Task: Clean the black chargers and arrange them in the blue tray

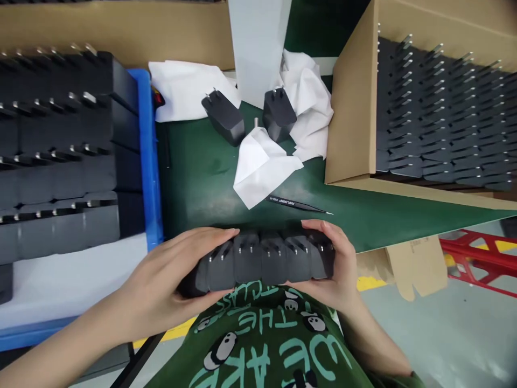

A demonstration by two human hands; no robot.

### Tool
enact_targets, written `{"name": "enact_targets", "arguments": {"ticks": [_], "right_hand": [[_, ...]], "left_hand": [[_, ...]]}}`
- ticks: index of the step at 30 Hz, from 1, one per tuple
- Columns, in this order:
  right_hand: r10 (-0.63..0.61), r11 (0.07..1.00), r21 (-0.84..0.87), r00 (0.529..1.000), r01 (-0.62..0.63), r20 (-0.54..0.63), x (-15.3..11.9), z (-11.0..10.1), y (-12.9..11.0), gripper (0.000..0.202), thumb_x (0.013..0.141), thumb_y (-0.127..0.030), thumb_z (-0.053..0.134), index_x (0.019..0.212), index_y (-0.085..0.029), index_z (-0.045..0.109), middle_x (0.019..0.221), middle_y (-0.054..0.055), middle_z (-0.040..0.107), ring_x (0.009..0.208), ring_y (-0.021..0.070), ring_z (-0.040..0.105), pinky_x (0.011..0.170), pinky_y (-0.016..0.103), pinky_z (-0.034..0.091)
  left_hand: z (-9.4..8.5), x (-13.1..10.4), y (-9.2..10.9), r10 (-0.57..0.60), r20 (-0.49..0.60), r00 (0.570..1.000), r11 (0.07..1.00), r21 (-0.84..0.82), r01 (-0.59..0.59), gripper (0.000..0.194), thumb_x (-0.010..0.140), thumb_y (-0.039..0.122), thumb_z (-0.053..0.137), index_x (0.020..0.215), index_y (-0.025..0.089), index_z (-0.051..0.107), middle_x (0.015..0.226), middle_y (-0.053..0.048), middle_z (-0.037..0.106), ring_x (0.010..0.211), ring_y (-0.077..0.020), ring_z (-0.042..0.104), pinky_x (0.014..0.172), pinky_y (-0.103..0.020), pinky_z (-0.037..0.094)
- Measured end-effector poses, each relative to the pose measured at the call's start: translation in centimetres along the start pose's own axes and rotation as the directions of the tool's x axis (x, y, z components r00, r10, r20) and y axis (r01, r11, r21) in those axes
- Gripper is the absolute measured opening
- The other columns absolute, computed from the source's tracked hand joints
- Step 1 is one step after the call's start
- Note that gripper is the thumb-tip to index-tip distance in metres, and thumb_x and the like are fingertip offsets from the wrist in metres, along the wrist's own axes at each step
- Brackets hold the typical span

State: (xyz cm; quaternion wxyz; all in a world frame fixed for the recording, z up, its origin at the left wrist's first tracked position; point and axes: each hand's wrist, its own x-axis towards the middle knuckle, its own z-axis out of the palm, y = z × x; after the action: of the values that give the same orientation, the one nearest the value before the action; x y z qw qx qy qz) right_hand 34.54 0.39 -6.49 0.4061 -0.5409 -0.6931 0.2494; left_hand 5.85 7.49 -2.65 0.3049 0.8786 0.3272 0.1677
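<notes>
A row of several black plug adapters (248, 261), pressed side by side with metal prongs facing up, is held between both hands at the table's near edge. My left hand (177, 275) wraps round the left end, thumb and fingers on opposite sides. Round the right end closes my right hand (333, 264). Beyond them, a single black adapter (225, 118) leans on white cloth, and another adapter (278, 114) stands to its right. A folded white cloth (262, 164) lies in front of these two, with black tweezers (297, 204) partly under it.
On the left, a blue crate (150, 161) holds stacked rows of black adapters. A cardboard box (351, 108) at the right is filled with adapters, prongs up. A pale upright post (258, 48) rises at the back. Red metal framework (480, 253) shows at the lower right.
</notes>
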Motion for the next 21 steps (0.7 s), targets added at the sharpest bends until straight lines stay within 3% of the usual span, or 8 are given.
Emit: {"name": "enact_targets", "arguments": {"ticks": [4, 8, 13, 18, 21], "right_hand": [[-0.012, 0.999, -0.034, 0.998, 0.014, 0.059, -0.2, -0.4, 0.3, 0.086, 0.081, -0.053, 0.074, 0.149, -0.033, 0.025, 0.139, 0.015, 0.048, 0.129, 0.0348, 0.052, 0.1, 0.059, 0.05], [-0.168, 0.97, -0.175, 0.986, 0.167, 0.013, -0.6, -1.0, -0.3, 0.063, 0.077, -0.05, 0.079, 0.132, -0.038, 0.05, 0.153, 0.008, 0.03, 0.138, 0.0375, 0.04, 0.106, 0.06, 0.045], [-0.221, 0.859, -0.451, 0.97, 0.244, 0.103, -0.4, -1.3, -2.0, 0.039, 0.081, -0.033, 0.076, 0.119, -0.033, 0.064, 0.144, 0.006, 0.042, 0.143, 0.0288, 0.024, 0.11, 0.049, 0.042], [-0.213, 0.923, -0.315, 0.976, 0.219, 0.054, -0.6, -1.1, -2.3, 0.023, 0.08, -0.017, 0.074, 0.095, -0.033, 0.067, 0.15, -0.005, 0.041, 0.141, 0.0248, 0.032, 0.108, 0.047, 0.046], [-0.204, 0.911, -0.352, 0.976, 0.217, 0.074, -0.7, -1.1, -2.2, 0.03, 0.08, -0.019, 0.074, 0.106, -0.032, 0.067, 0.153, -0.001, 0.038, 0.142, 0.0266, 0.03, 0.107, 0.048, 0.045]], "left_hand": [[0.1, -0.1, 0.1, -0.019, -0.003, 1.0, 1.0, -0.019, 0.019, 0.069, 0.088, 0.037, 0.07, 0.149, 0.024, 0.039, 0.129, -0.009, 0.066, 0.113, -0.0266, 0.067, 0.093, -0.04, 0.063], [0.1, 0.0, 0.5, -0.03, -0.025, 0.999, 0.999, -0.029, 0.029, 0.075, 0.086, 0.035, 0.073, 0.151, 0.026, 0.036, 0.127, -0.01, 0.066, 0.11, -0.0279, 0.068, 0.092, -0.043, 0.062], [0.1, 0.1, 0.7, -0.036, -0.008, 0.999, 0.999, -0.018, 0.036, 0.075, 0.086, 0.032, 0.073, 0.151, 0.023, 0.035, 0.128, -0.011, 0.065, 0.113, -0.027, 0.065, 0.095, -0.042, 0.06], [0.1, 0.1, 0.7, -0.032, -0.015, 0.999, 0.999, -0.029, 0.032, 0.075, 0.086, 0.032, 0.074, 0.15, 0.024, 0.036, 0.127, -0.012, 0.065, 0.111, -0.0281, 0.066, 0.094, -0.046, 0.06], [0.2, 0.0, 0.6, -0.038, -0.01, 0.999, 0.999, -0.026, 0.038, 0.074, 0.086, 0.031, 0.073, 0.15, 0.025, 0.036, 0.128, -0.012, 0.064, 0.113, -0.0275, 0.065, 0.095, -0.046, 0.059]]}}
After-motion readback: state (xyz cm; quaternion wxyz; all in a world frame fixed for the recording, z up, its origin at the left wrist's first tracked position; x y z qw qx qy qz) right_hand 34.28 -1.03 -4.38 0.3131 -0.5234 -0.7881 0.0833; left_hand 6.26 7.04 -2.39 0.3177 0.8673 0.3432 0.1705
